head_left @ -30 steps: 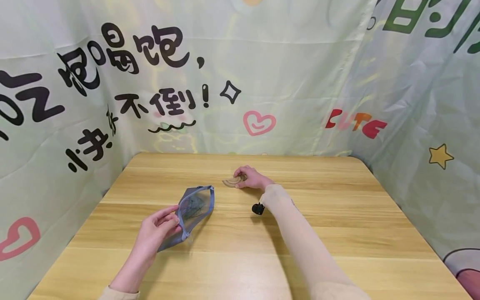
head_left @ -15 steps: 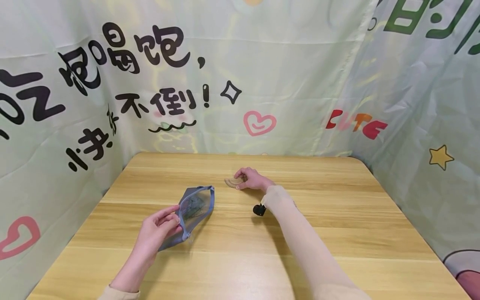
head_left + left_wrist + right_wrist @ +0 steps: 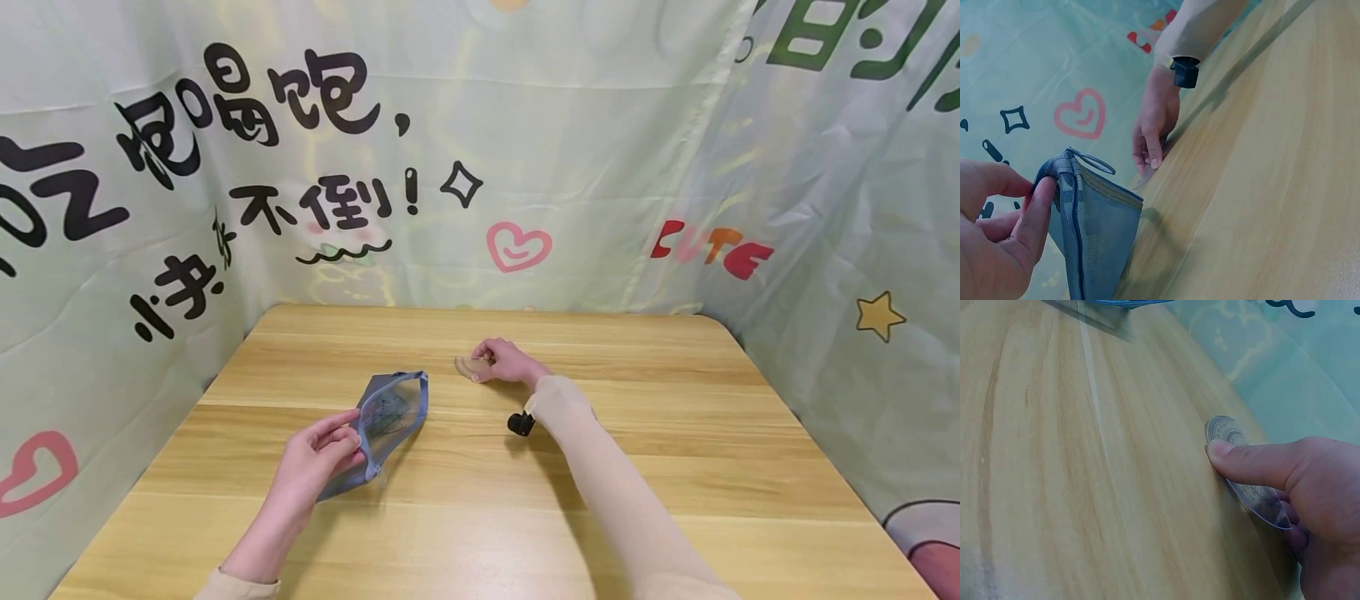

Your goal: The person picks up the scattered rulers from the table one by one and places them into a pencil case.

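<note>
My left hand (image 3: pixel 318 454) pinches the near rim of a blue mesh zipper pouch (image 3: pixel 397 446), whose mouth gapes toward the right. Something dark and thin lies inside the pouch; its kind cannot be made out through the mesh. Beyond the pouch and to its right, my right hand (image 3: pixel 508 362) holds a clear protractor (image 3: pixel 1254 497) between thumb and fingers, low over the table. In the right wrist view the thumb lies across the protractor's face, and its curved, marked edge shows. The pouch's zipper edge (image 3: pixel 1075 231) faces the left wrist camera.
A light wooden table (image 3: pixel 675 467) lies under both hands. Printed cloth (image 3: pixel 600 167) hangs behind it and along both sides. A small black camera (image 3: pixel 521 423) sits at the right wrist.
My right hand has shifted slightly right and toward me with the protractor in it. The left hand and the pouch have stayed nearly still.
</note>
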`<state>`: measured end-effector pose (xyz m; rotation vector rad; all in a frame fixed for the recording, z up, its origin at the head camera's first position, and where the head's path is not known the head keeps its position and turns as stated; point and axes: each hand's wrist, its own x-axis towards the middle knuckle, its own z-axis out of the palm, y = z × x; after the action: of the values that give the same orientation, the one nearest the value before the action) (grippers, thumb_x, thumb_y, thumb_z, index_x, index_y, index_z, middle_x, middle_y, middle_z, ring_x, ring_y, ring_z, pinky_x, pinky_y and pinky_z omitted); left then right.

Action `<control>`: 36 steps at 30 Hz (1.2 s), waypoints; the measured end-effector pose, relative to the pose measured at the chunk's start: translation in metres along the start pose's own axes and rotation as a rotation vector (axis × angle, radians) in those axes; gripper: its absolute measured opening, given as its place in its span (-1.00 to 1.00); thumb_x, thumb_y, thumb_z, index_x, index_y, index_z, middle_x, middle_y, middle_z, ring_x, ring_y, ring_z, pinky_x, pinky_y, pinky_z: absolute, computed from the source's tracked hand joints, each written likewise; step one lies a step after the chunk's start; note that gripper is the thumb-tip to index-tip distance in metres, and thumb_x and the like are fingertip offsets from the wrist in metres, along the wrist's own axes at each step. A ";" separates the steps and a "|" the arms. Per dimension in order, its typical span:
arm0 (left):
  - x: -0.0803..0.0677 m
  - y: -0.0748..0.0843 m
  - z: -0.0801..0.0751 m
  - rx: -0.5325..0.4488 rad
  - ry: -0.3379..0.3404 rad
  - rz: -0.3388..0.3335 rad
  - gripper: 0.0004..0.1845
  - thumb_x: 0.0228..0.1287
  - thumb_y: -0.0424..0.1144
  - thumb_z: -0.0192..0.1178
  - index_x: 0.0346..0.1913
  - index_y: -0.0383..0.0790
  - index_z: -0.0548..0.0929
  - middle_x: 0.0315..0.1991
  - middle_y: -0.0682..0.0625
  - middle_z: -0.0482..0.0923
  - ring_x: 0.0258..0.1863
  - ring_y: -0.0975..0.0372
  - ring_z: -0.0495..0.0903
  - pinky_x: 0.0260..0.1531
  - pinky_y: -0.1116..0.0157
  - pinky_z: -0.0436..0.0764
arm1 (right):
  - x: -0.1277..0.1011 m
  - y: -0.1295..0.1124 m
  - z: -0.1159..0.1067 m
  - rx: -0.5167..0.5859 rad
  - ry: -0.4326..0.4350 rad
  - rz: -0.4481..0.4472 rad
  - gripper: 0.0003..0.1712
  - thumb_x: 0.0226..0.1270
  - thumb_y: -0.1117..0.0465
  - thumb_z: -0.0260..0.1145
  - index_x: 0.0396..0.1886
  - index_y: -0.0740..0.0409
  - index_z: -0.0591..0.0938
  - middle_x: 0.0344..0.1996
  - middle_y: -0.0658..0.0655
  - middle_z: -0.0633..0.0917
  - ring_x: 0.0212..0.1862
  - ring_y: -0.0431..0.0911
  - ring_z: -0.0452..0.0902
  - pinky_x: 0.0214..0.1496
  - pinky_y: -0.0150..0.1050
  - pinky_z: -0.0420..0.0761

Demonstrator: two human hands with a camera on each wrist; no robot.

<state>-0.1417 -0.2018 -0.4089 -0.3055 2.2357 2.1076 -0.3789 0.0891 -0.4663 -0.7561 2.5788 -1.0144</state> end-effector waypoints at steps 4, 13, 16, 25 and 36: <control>0.000 0.001 0.000 -0.001 0.001 -0.002 -0.50 0.37 -0.46 0.10 0.35 -0.42 0.40 -0.34 0.20 0.55 -0.31 0.42 0.62 -0.18 0.47 0.75 | -0.001 -0.001 0.001 0.028 0.026 -0.024 -0.51 0.15 0.24 0.49 0.05 0.28 0.56 -0.18 0.14 0.51 -0.12 -0.08 0.33 -0.03 -0.33 0.39; 0.001 0.001 0.000 -0.003 -0.002 0.009 -0.50 0.37 -0.46 0.11 0.35 -0.42 0.40 -0.33 0.17 0.55 -0.30 0.40 0.63 -0.17 0.46 0.75 | -0.004 -0.005 0.005 0.002 0.132 0.034 -0.53 0.08 0.13 0.57 -0.04 0.12 0.60 -0.36 0.07 0.53 -0.26 -0.11 0.37 -0.10 -0.30 0.40; 0.001 0.000 0.000 -0.004 -0.001 0.006 -0.50 0.36 -0.46 0.11 0.35 -0.42 0.40 -0.34 0.17 0.55 -0.30 0.40 0.63 -0.17 0.46 0.75 | -0.006 -0.006 0.005 -0.008 0.137 0.047 -0.53 0.07 0.11 0.57 -0.05 0.11 0.60 -0.46 0.01 0.47 -0.31 -0.12 0.34 -0.13 -0.29 0.38; 0.001 -0.001 0.000 0.004 0.000 0.005 -0.49 0.35 -0.46 0.11 0.35 -0.42 0.39 -0.34 0.18 0.55 -0.32 0.40 0.62 -0.19 0.47 0.75 | -0.011 -0.008 0.001 -0.052 0.130 0.070 -0.53 0.11 0.06 0.54 0.02 0.07 0.64 -0.41 0.02 0.56 -0.33 -0.15 0.36 -0.20 -0.34 0.42; 0.001 -0.002 0.000 0.005 -0.002 0.002 -0.48 0.36 -0.44 0.13 0.36 -0.41 0.39 -0.33 0.16 0.55 -0.31 0.39 0.63 -0.19 0.47 0.75 | -0.016 -0.009 -0.004 -0.023 0.083 0.092 -0.56 0.19 0.14 0.47 0.06 0.16 0.64 -0.28 0.10 0.63 -0.26 -0.15 0.44 -0.25 -0.39 0.47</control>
<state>-0.1425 -0.2025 -0.4115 -0.3015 2.2405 2.1025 -0.3640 0.0947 -0.4567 -0.6074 2.6725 -1.0100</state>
